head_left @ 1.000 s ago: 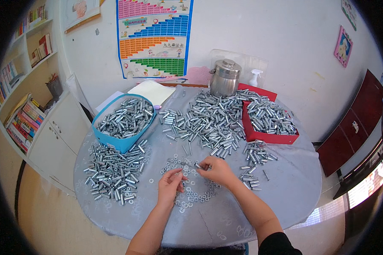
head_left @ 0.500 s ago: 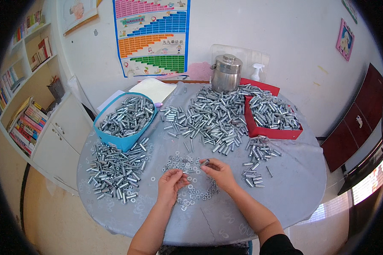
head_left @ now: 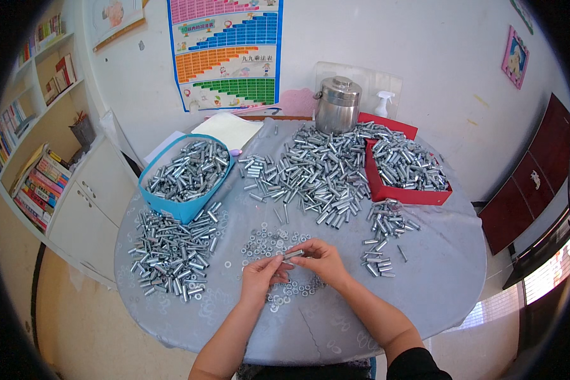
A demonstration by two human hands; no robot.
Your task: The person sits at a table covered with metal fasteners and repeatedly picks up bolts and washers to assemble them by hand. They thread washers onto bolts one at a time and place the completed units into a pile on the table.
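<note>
My right hand (head_left: 323, 261) pinches a short silver metal bolt (head_left: 294, 254) just above the round grey-clothed table (head_left: 424, 297). My left hand (head_left: 261, 276) sits close beside it, fingertips drawn together at the bolt's end, apparently on a small washer that is too tiny to make out. Under both hands lies a scatter of small metal washers (head_left: 266, 242). A small heap of bolts (head_left: 380, 244) lies just right of my right hand.
A blue tray (head_left: 185, 171) full of bolts stands at the left, with a loose pile (head_left: 171, 253) in front of it. A red tray (head_left: 406, 166) of bolts is at the right, a big heap (head_left: 316, 171) in the middle, a steel pot (head_left: 337, 104) and spray bottle (head_left: 384, 103) behind.
My hands have come closer together over the washers, and the right hand now holds the bolt up toward the left fingertips.
</note>
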